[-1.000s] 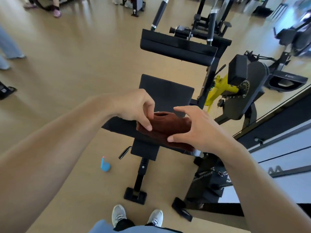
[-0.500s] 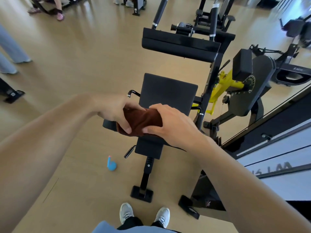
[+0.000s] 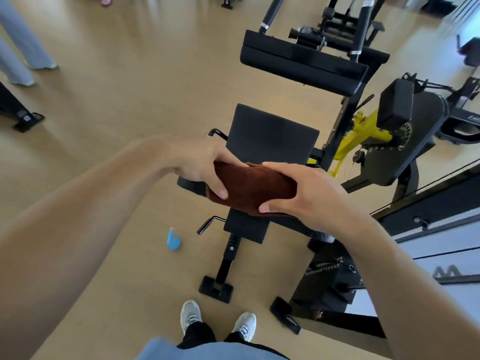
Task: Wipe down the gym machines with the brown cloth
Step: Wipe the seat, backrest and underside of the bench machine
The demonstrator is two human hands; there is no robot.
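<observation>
The brown cloth [image 3: 253,189] is folded into a thick bundle and held in the air between both hands, above the front of a black gym machine. My left hand [image 3: 205,167] grips its left end, thumb underneath. My right hand [image 3: 301,193] clasps its right end from the side. Behind the cloth lies the machine's black seat pad [image 3: 270,133], and a long black upper pad [image 3: 301,63] stands further back. Whether the cloth touches the machine's front pad I cannot tell.
A small blue spray bottle [image 3: 173,240] stands on the wooden floor left of the machine's foot [image 3: 215,288]. A yellow cam [image 3: 363,133] and black arm sit to the right, beside a mirrored wall. Another person's legs [image 3: 23,48] are at far left. My shoes [image 3: 218,320] are below.
The cloth has been gathered from a looser drape into a compact folded bundle. Both hands have closed around its ends and stay over the machine's front.
</observation>
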